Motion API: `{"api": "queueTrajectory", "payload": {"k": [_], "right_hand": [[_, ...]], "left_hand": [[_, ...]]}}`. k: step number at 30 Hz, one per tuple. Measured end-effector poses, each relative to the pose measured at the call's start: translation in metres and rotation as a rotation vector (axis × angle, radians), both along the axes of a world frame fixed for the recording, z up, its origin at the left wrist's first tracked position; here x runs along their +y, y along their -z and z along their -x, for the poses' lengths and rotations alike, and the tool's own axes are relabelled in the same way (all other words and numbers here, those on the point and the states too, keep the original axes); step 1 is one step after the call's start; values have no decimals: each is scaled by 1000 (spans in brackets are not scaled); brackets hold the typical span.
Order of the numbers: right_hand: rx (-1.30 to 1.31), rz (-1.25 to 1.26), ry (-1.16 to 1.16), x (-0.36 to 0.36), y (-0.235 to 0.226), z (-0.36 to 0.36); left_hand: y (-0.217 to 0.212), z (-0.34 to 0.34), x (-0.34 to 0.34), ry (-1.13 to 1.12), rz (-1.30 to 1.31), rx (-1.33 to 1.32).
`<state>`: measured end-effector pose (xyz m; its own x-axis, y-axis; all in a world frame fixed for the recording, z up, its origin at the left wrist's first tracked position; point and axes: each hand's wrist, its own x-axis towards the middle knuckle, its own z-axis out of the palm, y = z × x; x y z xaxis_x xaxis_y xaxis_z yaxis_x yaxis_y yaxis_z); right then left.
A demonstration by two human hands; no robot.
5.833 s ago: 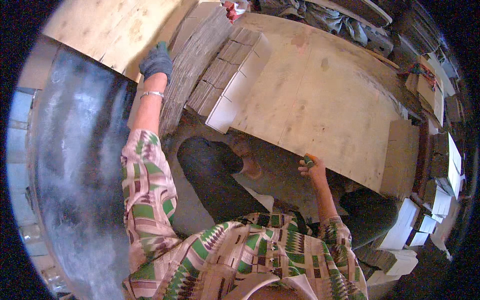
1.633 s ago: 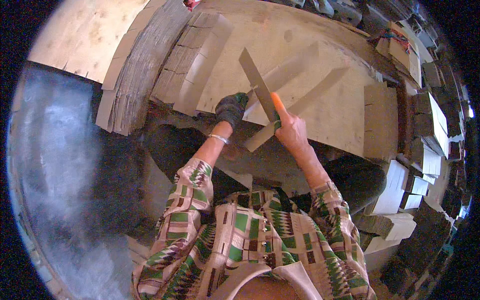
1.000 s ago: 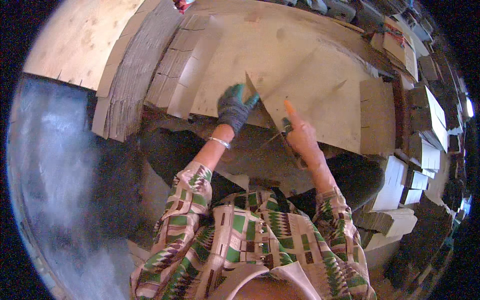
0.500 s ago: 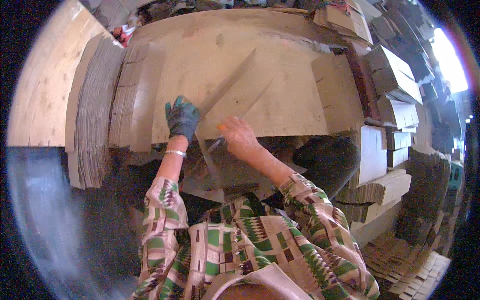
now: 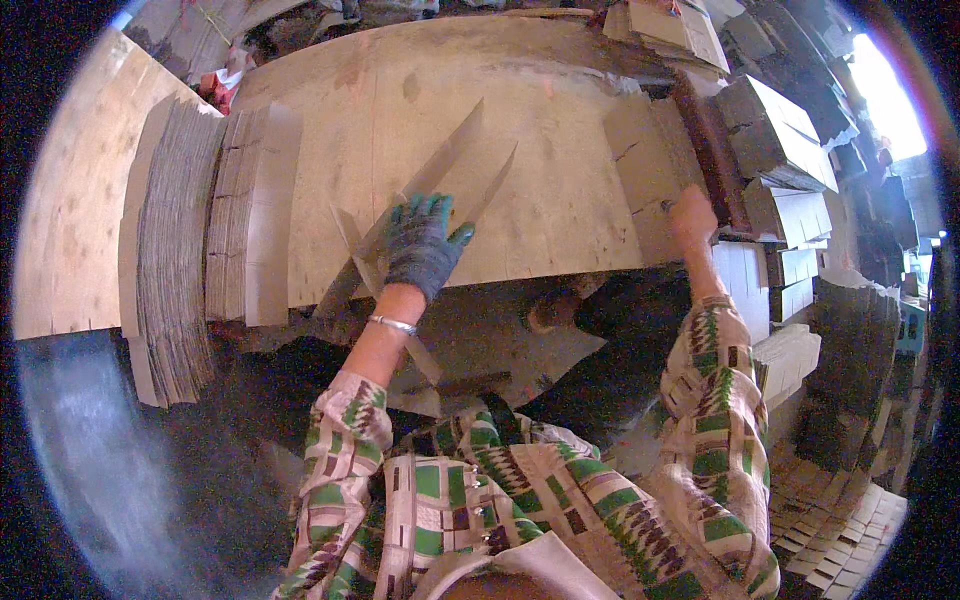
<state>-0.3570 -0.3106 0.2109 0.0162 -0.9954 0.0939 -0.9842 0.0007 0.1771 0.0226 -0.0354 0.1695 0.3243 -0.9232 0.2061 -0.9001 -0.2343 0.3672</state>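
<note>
My left hand (image 5: 424, 243), in a grey glove with teal fingertips, lies with fingers spread over crossed strips of brown cardboard. One long cardboard strip (image 5: 455, 150) slants away beyond the fingers, and a second slanted strip (image 5: 496, 186) shows to its right. A narrower crosspiece (image 5: 347, 228) passes left of the glove. At the table's right side my bare right hand (image 5: 692, 222) is closed, at the near part of a flat cardboard stack (image 5: 655, 165). Whatever is between its fingers is too small to make out.
The wooden tabletop (image 5: 370, 110) spreads out ahead. Tall rows of slotted cardboard (image 5: 175, 240) stand along its left side. A dark upright edge (image 5: 712, 150) borders the right, with bundled cardboard (image 5: 775, 130) beyond. More cardboard pieces (image 5: 850, 540) lie low at the right.
My right hand has moved right, from the crossed strips to the stack at the table's right side. My left hand has shifted right over the strips, its fingers now spread.
</note>
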Motion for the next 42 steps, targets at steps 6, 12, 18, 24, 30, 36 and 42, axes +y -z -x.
{"api": "queueTrajectory", "payload": {"k": [6, 12, 18, 24, 30, 36, 42], "right_hand": [[-411, 64, -23, 32, -31, -43], [-787, 182, -545, 99, -5, -129], [-787, -140, -762, 178, -1, -216], [-589, -301, -735, 180, 26, -238], [-587, -292, -760, 178, 41, -229], [-452, -372, -749, 184, 23, -245], [-271, -418, -683, 177, 36, -268]], "left_hand": [[18, -5, -6, -2, -157, 68], [53, -22, -8, -11, -112, 58], [29, -10, -17, 27, -310, 63], [25, -6, -25, 47, -435, 20], [19, -23, -26, -172, 282, 2], [15, -85, -44, -303, -363, 144], [26, -89, -48, -278, -301, 156]]}}
